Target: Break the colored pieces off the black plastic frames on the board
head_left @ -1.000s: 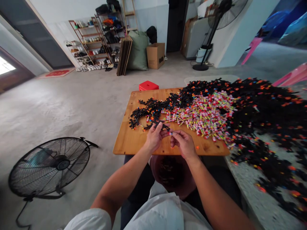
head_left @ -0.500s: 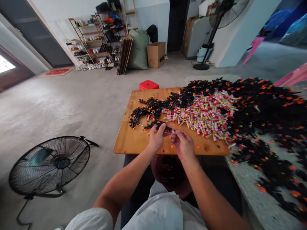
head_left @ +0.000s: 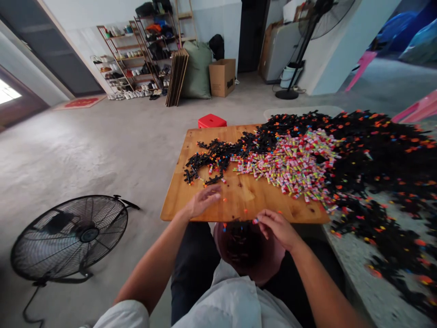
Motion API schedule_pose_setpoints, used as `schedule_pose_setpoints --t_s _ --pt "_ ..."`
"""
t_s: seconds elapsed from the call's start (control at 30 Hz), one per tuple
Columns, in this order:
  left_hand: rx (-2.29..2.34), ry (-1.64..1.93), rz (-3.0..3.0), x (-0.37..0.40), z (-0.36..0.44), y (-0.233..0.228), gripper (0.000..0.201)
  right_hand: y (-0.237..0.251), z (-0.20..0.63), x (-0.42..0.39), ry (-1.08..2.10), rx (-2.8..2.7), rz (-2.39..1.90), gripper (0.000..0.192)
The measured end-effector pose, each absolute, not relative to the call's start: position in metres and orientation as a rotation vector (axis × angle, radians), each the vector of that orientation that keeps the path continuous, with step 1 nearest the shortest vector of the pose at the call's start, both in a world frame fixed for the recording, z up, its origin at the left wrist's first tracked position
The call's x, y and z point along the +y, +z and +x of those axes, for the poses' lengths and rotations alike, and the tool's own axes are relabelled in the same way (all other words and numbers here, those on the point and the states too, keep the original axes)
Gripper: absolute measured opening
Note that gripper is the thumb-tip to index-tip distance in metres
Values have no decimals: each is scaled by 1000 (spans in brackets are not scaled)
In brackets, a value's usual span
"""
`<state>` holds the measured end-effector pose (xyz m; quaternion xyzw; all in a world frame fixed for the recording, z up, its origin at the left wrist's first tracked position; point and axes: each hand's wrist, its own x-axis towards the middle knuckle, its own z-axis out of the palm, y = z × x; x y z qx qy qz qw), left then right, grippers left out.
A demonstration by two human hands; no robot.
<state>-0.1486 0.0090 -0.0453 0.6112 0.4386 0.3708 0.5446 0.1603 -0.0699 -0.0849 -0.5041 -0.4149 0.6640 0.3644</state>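
Note:
My left hand is open over the wooden board, fingers stretched toward a few small black toy guns. Near the board's front edge, my right hand is closed in a pinch at a small pink-and-white tube. A black toy gun with orange and blue bits extends left from that tube, above a dark red basin between my legs. Whether tube and toy gun are joined is too small to tell. Inside the basin, dark pieces show dimly.
On the wooden board lies a heap of colourful small tubes. Black toy guns pile up behind and to the right, over a stone-like surface. A red stool stands beyond; a floor fan is at left.
My left hand has let go of the black toy gun and moved left, opening. My right hand has come down and toward me, bringing the toy gun over the basin.

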Motion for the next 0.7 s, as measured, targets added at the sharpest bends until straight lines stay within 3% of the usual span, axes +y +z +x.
schedule_pose_setpoints --t_s 0.1,0.23,0.37,0.43,0.7 --pt "1495 929 1856 36 -165 -65 28 -92 174 -78 1783 -1502 -1490 32" --pt "1587 724 2387 72 -158 -76 38 -73 157 -50 1666 -1864 -1519 28" --pt "1586 435 2526 93 -148 -74 40 -50 110 16 951 -1991 -1651 27" --pt "1605 377 2533 97 -146 -74 39 -48 83 48 754 -1993 -1726 24" --pt "1688 511 2417 80 -154 -75 52 -75 22 98 780 -1911 -1729 8"
